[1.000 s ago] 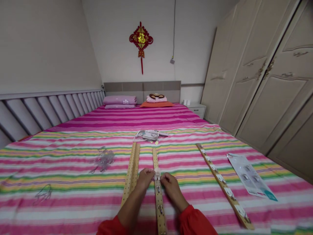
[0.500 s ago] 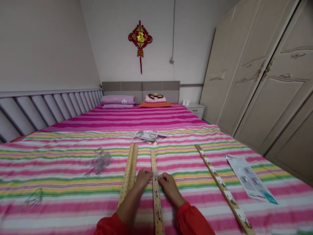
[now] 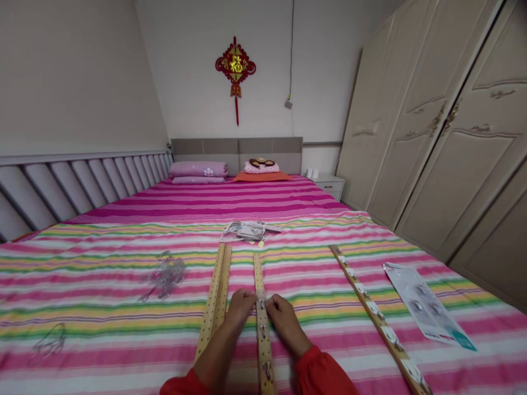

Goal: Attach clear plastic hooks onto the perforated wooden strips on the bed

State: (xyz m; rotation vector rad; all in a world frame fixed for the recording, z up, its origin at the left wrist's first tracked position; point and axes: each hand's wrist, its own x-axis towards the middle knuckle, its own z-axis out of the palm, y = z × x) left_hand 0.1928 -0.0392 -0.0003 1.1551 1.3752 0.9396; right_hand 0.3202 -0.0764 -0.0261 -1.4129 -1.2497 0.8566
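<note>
A narrow wooden strip with rows of holes lies lengthwise on the bed in front of me, with several small metal hooks along its nearer part. My left hand is at its left edge, fingers pinched together. On the right edge, my right hand is pinched too. Between the fingertips a small translucent, blurry piece shows over the strip, just beyond the farthest hook. What each pinch holds is too small to make out.
Two more perforated strips lie on the left. At right is a strip with white round pieces and hooks, beside a blister pack. Clear plastic scraps, a wire-like loop and more packaging lie on the striped sheet.
Both hands stay at the same spot on the middle strip, the fingers shifting only slightly. The whole view has tilted a little, and the things on the bed sit slightly lower.
</note>
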